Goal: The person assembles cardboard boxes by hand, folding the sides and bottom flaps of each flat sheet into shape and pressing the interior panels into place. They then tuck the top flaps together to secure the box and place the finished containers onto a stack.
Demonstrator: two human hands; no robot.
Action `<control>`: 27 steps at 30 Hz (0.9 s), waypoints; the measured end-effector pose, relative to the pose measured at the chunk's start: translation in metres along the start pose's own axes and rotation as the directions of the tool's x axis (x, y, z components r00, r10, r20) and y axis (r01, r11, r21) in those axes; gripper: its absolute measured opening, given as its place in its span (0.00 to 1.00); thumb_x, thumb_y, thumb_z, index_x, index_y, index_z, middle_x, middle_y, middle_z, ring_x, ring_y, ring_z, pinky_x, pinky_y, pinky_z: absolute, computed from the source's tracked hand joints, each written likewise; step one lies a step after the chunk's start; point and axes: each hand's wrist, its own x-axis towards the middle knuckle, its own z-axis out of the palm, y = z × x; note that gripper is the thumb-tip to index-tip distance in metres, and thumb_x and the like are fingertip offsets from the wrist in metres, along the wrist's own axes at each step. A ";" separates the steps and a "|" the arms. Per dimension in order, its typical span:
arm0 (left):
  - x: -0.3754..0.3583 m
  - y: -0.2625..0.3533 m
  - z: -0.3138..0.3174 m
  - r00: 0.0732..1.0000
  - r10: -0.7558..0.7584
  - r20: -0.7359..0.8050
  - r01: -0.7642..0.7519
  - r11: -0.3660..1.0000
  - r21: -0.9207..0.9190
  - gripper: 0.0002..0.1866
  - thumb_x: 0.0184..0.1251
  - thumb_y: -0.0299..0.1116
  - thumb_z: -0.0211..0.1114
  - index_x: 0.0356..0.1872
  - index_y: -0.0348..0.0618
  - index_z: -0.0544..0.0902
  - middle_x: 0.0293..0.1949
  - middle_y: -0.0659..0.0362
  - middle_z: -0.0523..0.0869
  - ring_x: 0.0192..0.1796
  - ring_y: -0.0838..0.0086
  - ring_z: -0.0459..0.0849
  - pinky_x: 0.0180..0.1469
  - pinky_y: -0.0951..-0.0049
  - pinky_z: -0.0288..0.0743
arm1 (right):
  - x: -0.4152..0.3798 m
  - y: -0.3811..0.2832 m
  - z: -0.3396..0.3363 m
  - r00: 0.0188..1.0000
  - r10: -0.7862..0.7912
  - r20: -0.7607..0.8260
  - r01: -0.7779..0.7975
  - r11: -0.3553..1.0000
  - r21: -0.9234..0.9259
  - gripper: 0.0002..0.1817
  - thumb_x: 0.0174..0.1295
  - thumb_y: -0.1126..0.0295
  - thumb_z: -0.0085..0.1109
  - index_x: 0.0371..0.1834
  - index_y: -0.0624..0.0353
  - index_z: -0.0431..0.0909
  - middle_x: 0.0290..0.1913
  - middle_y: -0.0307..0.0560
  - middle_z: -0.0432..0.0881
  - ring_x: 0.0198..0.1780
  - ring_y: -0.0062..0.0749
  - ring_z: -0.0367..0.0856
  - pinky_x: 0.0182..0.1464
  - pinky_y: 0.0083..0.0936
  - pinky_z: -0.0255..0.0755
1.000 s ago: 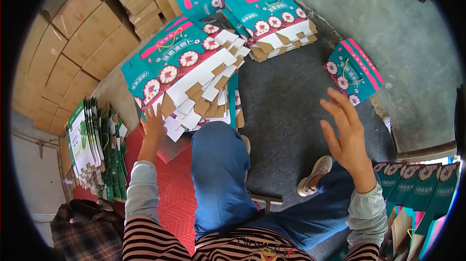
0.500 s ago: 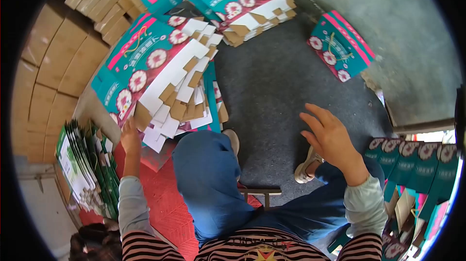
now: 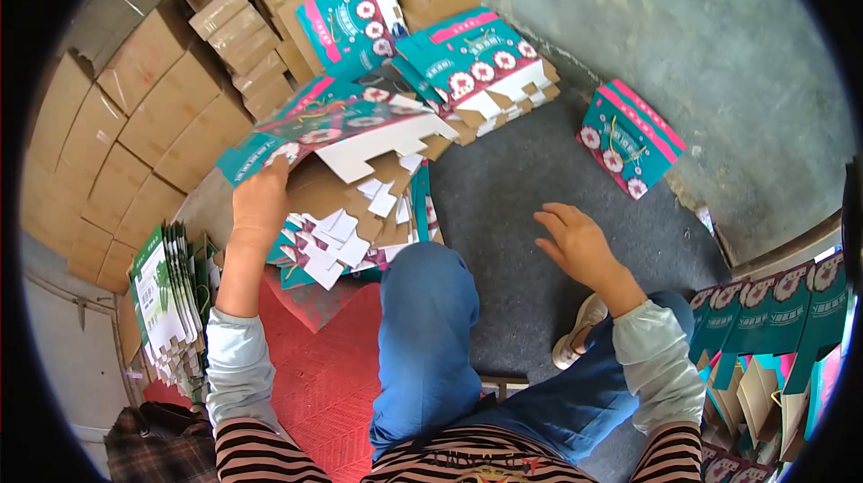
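My left hand (image 3: 260, 206) is closed on the near edge of a flattened teal and maroon gift box (image 3: 328, 131), which it lifts at a tilt. The fingertips are partly hidden at the cardboard. Under the raised box, other flattened boxes show brown insides and loose white flaps (image 3: 338, 230) in a fanned pile. Above the dark floor, beyond the right knee, my right hand (image 3: 580, 245) hangs with its fingers apart and nothing in them.
A second stack of flat boxes (image 3: 481, 61) lies at the far side. One gift box (image 3: 629, 139) leans by the grey wall. Brown cartons (image 3: 171, 115) are piled at the left, with green-white packages (image 3: 166, 299) nearer. Teal boxes (image 3: 764, 308) stand in a row at the right.
My left hand has moved up and forward, raising the top flat box off the pile. My right hand has shifted slightly left. The camera view has tilted up.
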 end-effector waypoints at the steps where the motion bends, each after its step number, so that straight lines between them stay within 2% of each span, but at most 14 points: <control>1: 0.004 0.006 -0.019 0.998 0.045 -0.036 -0.047 0.998 -0.038 0.05 0.62 0.25 0.57 0.38 0.41 0.75 0.29 0.48 0.85 0.33 0.50 0.84 0.35 0.54 0.77 | 0.010 -0.007 -0.003 0.998 -0.022 -0.051 0.022 1.000 -0.002 0.29 0.50 0.65 0.69 0.57 0.59 0.72 0.58 0.53 0.72 0.57 0.48 0.74 0.58 0.37 0.70; 3: 0.009 0.022 -0.057 0.992 0.116 -0.059 -0.122 0.985 -0.124 0.04 0.65 0.29 0.58 0.38 0.43 0.76 0.29 0.46 0.83 0.35 0.47 0.82 0.36 0.51 0.74 | 0.034 -0.026 -0.006 0.987 -0.047 -0.151 0.047 0.999 -0.005 0.36 0.49 0.62 0.70 0.63 0.59 0.67 0.62 0.56 0.70 0.61 0.50 0.70 0.62 0.40 0.66; 6: 0.012 0.047 -0.105 0.961 0.274 -0.041 -0.275 0.923 -0.268 0.05 0.64 0.28 0.59 0.39 0.42 0.76 0.30 0.45 0.83 0.36 0.46 0.81 0.37 0.52 0.73 | 0.056 -0.041 0.000 0.985 -0.024 -0.171 0.031 0.999 0.039 0.46 0.48 0.59 0.72 0.69 0.63 0.58 0.66 0.63 0.63 0.67 0.55 0.63 0.68 0.43 0.59; 8: 0.016 0.058 -0.131 0.933 0.358 -0.020 -0.347 0.889 -0.298 0.04 0.63 0.28 0.59 0.38 0.41 0.76 0.29 0.44 0.82 0.36 0.47 0.80 0.36 0.53 0.72 | 0.058 -0.033 0.015 0.983 0.014 -0.181 -0.005 0.999 0.046 0.40 0.54 0.58 0.68 0.68 0.60 0.61 0.66 0.62 0.64 0.66 0.55 0.66 0.65 0.42 0.63; 11: 0.014 0.076 -0.163 0.882 0.471 -0.022 -0.447 0.820 -0.356 0.03 0.63 0.28 0.59 0.34 0.40 0.76 0.26 0.46 0.81 0.34 0.48 0.80 0.33 0.52 0.70 | 0.052 -0.022 0.000 0.975 -0.072 -0.210 0.090 0.993 0.075 0.30 0.59 0.59 0.61 0.64 0.58 0.68 0.60 0.59 0.73 0.59 0.53 0.73 0.59 0.41 0.69; 14: 0.020 0.090 -0.170 0.846 0.533 -0.008 -0.511 0.807 -0.297 0.05 0.63 0.27 0.59 0.37 0.38 0.74 0.28 0.43 0.80 0.34 0.45 0.78 0.34 0.54 0.70 | 0.035 -0.033 -0.042 0.999 -0.021 0.028 0.014 0.976 0.219 0.21 0.64 0.62 0.55 0.60 0.58 0.73 0.51 0.55 0.80 0.50 0.51 0.79 0.51 0.40 0.74; 15: 0.026 0.095 -0.171 0.823 0.566 -0.052 -0.556 0.784 -0.277 0.05 0.63 0.27 0.59 0.37 0.38 0.74 0.29 0.44 0.80 0.35 0.46 0.78 0.34 0.55 0.70 | 0.026 -0.033 -0.048 0.998 -0.042 -0.054 0.056 0.954 0.293 0.18 0.66 0.64 0.52 0.55 0.59 0.76 0.44 0.53 0.83 0.45 0.51 0.81 0.46 0.40 0.75; 18: 0.057 0.108 -0.169 0.774 0.617 -0.144 -0.631 0.731 -0.259 0.07 0.64 0.31 0.60 0.38 0.39 0.75 0.30 0.45 0.80 0.35 0.48 0.79 0.35 0.57 0.72 | 0.010 -0.038 -0.089 0.981 0.060 0.186 -0.129 0.915 0.384 0.16 0.66 0.64 0.52 0.52 0.60 0.78 0.42 0.55 0.83 0.44 0.54 0.80 0.45 0.40 0.74; 19: 0.071 0.113 -0.166 0.766 0.623 -0.159 -0.640 0.714 -0.284 0.09 0.64 0.33 0.60 0.40 0.39 0.76 0.31 0.46 0.80 0.35 0.50 0.79 0.36 0.58 0.72 | 0.003 -0.029 -0.092 0.964 0.086 0.251 -0.196 0.869 0.455 0.16 0.68 0.62 0.52 0.52 0.60 0.78 0.40 0.53 0.84 0.43 0.47 0.82 0.45 0.37 0.74; 22: 0.093 0.134 -0.148 0.791 0.377 -0.482 -0.563 0.758 -0.331 0.15 0.67 0.38 0.61 0.46 0.38 0.77 0.34 0.49 0.83 0.34 0.57 0.82 0.38 0.63 0.75 | -0.029 -0.016 -0.090 0.899 0.275 0.341 -0.433 0.679 0.592 0.18 0.69 0.57 0.52 0.47 0.62 0.79 0.36 0.47 0.84 0.40 0.32 0.82 0.41 0.35 0.71; 23: 0.092 0.143 -0.137 0.820 0.282 -0.499 -0.525 0.718 -0.457 0.16 0.67 0.40 0.61 0.47 0.39 0.76 0.34 0.49 0.83 0.34 0.57 0.82 0.38 0.62 0.75 | -0.039 -0.007 -0.085 0.833 0.338 0.439 -0.548 0.619 0.562 0.20 0.68 0.55 0.54 0.49 0.62 0.79 0.38 0.44 0.84 0.43 0.24 0.81 0.44 0.30 0.73; 25: 0.086 0.161 -0.107 0.868 0.096 -0.487 -0.445 0.585 -0.678 0.19 0.67 0.43 0.61 0.49 0.39 0.76 0.36 0.49 0.84 0.34 0.56 0.82 0.37 0.62 0.75 | -0.062 0.005 -0.070 0.763 0.433 0.479 -0.629 0.327 0.706 0.20 0.67 0.58 0.56 0.51 0.64 0.78 0.40 0.44 0.84 0.44 0.27 0.81 0.47 0.27 0.74; 26: 0.079 0.171 -0.081 0.923 0.058 -0.379 -0.350 0.532 -0.771 0.20 0.67 0.45 0.62 0.50 0.39 0.76 0.34 0.51 0.83 0.33 0.60 0.82 0.37 0.63 0.75 | -0.070 0.010 -0.063 0.721 0.470 0.508 -0.637 0.163 0.754 0.20 0.66 0.59 0.57 0.52 0.64 0.78 0.41 0.44 0.83 0.44 0.29 0.81 0.49 0.26 0.74; 27: 0.069 0.182 -0.048 0.921 0.071 -0.383 -0.364 0.507 -0.782 0.22 0.65 0.46 0.63 0.50 0.39 0.75 0.35 0.51 0.82 0.34 0.62 0.82 0.37 0.64 0.75 | -0.075 0.015 -0.059 0.698 0.489 0.523 -0.635 0.084 0.768 0.20 0.65 0.60 0.58 0.52 0.65 0.78 0.42 0.45 0.83 0.44 0.30 0.82 0.49 0.26 0.74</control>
